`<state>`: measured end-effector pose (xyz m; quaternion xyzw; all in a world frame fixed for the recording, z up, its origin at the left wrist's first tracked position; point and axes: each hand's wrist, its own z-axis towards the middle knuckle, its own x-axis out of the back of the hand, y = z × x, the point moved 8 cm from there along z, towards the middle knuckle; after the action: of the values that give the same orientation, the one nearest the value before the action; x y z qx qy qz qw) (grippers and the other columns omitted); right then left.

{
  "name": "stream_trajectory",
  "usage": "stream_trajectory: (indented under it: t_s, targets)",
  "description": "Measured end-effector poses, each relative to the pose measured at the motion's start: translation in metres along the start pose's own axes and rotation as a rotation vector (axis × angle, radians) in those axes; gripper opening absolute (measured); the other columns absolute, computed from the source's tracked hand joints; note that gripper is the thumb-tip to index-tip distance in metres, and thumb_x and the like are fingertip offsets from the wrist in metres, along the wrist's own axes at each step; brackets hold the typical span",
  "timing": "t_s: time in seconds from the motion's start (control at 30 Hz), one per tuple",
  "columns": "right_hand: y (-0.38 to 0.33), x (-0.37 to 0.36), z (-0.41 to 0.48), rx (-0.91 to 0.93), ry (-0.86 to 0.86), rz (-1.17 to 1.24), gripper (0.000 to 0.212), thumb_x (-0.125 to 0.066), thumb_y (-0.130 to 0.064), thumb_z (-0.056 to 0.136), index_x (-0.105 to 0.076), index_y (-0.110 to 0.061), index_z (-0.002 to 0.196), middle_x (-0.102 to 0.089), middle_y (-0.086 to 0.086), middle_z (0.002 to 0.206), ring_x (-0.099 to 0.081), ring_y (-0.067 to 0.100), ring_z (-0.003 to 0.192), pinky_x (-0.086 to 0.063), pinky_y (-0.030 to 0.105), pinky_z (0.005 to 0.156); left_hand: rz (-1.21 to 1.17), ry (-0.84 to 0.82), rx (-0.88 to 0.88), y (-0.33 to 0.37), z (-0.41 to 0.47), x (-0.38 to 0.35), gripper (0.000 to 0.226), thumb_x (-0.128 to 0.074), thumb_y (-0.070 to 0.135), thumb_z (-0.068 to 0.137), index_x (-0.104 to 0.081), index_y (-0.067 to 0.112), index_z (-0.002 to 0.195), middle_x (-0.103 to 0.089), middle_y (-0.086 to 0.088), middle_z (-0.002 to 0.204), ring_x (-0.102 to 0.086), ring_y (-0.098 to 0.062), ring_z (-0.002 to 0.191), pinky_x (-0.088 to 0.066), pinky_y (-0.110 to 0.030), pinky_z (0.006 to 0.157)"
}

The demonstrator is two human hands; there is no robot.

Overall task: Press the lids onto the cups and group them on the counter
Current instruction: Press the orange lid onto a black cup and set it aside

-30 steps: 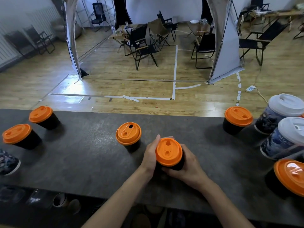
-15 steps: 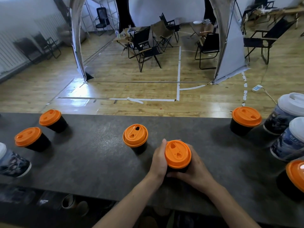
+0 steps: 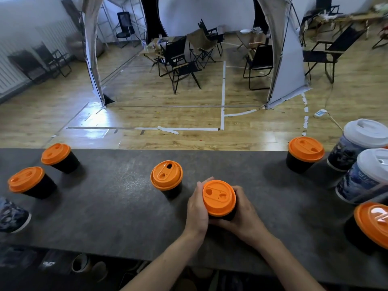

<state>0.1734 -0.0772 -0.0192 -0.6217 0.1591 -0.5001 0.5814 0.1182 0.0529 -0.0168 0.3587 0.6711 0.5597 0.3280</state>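
Both hands wrap a black cup with an orange lid [image 3: 218, 198] at the middle of the dark counter [image 3: 117, 208]. My left hand [image 3: 196, 208] grips its left side and my right hand [image 3: 244, 215] cradles its right side and base. Just to the left stands another black cup with an orange lid [image 3: 166, 175], apart from my hands. Two more orange-lidded black cups [image 3: 55, 153] [image 3: 26, 179] sit at the far left. One orange-lidded cup [image 3: 306, 149] stands at the back right, and another [image 3: 372, 224] is at the right edge.
Two tall patterned cups with white lids [image 3: 366, 133] [image 3: 373, 164] stand at the right. A patterned cup [image 3: 11, 215] is cut off at the left edge. Beyond the counter lies a wooden floor with folding chairs [image 3: 180, 64] and white tent panels.
The held cup stays between both hands and its lid has turned slightly. The camera has shifted a little; the other cups have not moved on the counter.
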Motion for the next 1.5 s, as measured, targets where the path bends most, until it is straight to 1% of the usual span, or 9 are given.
stream_trajectory:
  t_s: [0.17, 0.3, 0.53, 0.67, 0.73, 0.93, 1.03, 1.23, 1.5]
  targets:
    - [0.001, 0.001, 0.001, 0.037, -0.026, -0.013, 0.076, -0.092, -0.051, 0.061, -0.052, -0.037, 0.123, -0.062, -0.017, 0.118, -0.062, 0.002, 0.111, -0.053, 0.033, 0.092, 0.014, -0.123, 0.013, 0.007, 0.012, -0.002, 0.045, -0.034, 0.042, 0.107, -0.067, 0.021, 0.129, -0.074, 0.004, 0.12, -0.066, -0.011, 0.117, -0.046, -0.029, 0.104]
    - [-0.002, -0.003, 0.001, 0.027, -0.039, -0.008, 0.096, -0.092, -0.064, 0.053, -0.044, -0.038, 0.132, -0.057, -0.021, 0.126, -0.058, -0.001, 0.119, -0.049, 0.024, 0.098, 0.019, -0.073, -0.057, 0.006, 0.006, 0.0, 0.053, -0.033, 0.046, 0.097, -0.07, 0.02, 0.124, -0.074, -0.001, 0.121, -0.066, -0.013, 0.117, -0.048, -0.03, 0.104]
    - [0.0, 0.001, 0.001, 0.033, -0.047, -0.018, 0.077, -0.092, -0.052, 0.061, -0.052, -0.037, 0.126, -0.061, -0.018, 0.121, -0.06, 0.002, 0.115, -0.052, 0.033, 0.096, -0.001, -0.152, 0.007, 0.007, 0.012, -0.002, 0.055, -0.034, 0.048, 0.098, -0.067, 0.018, 0.129, -0.075, -0.001, 0.118, -0.068, -0.014, 0.115, -0.05, -0.025, 0.101]
    - [-0.003, -0.002, 0.001, 0.027, -0.04, 0.025, 0.097, -0.096, -0.056, 0.054, -0.043, -0.04, 0.133, -0.056, -0.027, 0.128, -0.057, -0.001, 0.122, -0.046, 0.018, 0.099, -0.015, -0.059, -0.007, 0.003, 0.003, -0.003, 0.052, -0.028, 0.042, 0.109, -0.071, 0.018, 0.124, -0.076, 0.003, 0.117, -0.068, -0.011, 0.115, -0.048, -0.027, 0.102]
    - [-0.001, 0.001, 0.001, 0.016, -0.006, 0.044, 0.09, -0.098, -0.05, 0.054, -0.047, -0.037, 0.127, -0.059, -0.028, 0.123, -0.06, -0.003, 0.116, -0.046, 0.015, 0.094, -0.03, -0.024, 0.021, -0.003, 0.001, -0.005, 0.051, -0.027, 0.039, 0.111, -0.072, 0.017, 0.123, -0.076, 0.002, 0.118, -0.068, -0.011, 0.115, -0.048, -0.028, 0.103]
    - [-0.003, 0.002, 0.001, 0.035, -0.04, 0.05, 0.084, -0.093, -0.047, 0.064, -0.048, -0.034, 0.134, -0.061, -0.015, 0.127, -0.06, 0.003, 0.119, -0.05, 0.026, 0.099, 0.002, -0.102, 0.06, 0.007, 0.007, -0.005, 0.049, -0.028, 0.035, 0.11, -0.072, 0.016, 0.122, -0.077, 0.003, 0.112, -0.069, -0.008, 0.11, -0.049, -0.012, 0.086]
    - [-0.004, 0.001, 0.002, 0.019, -0.021, 0.065, 0.093, -0.096, -0.055, 0.057, -0.048, -0.029, 0.132, -0.06, -0.017, 0.126, -0.06, 0.003, 0.118, -0.049, 0.021, 0.097, 0.004, -0.05, 0.03, 0.006, 0.002, -0.002, 0.049, -0.028, 0.036, 0.111, -0.072, 0.018, 0.122, -0.077, 0.005, 0.114, -0.069, -0.007, 0.11, -0.049, -0.014, 0.09]
    - [-0.003, 0.008, 0.001, 0.01, 0.011, 0.06, 0.076, -0.093, -0.047, 0.062, -0.056, -0.028, 0.125, -0.065, -0.019, 0.119, -0.063, -0.001, 0.113, -0.05, 0.021, 0.095, -0.041, -0.02, 0.077, 0.003, 0.006, -0.003, 0.048, -0.032, 0.044, 0.109, -0.071, 0.02, 0.124, -0.076, 0.001, 0.117, -0.069, -0.012, 0.113, -0.049, -0.028, 0.101]
    - [-0.004, 0.005, 0.002, 0.011, 0.012, 0.03, 0.08, -0.094, -0.055, 0.057, -0.052, -0.033, 0.122, -0.061, -0.021, 0.118, -0.06, -0.005, 0.112, -0.044, 0.01, 0.091, -0.023, 0.033, 0.059, 0.001, 0.001, 0.002, 0.051, -0.028, 0.038, 0.111, -0.074, 0.019, 0.119, -0.077, 0.005, 0.113, -0.069, -0.006, 0.108, -0.048, -0.018, 0.091]
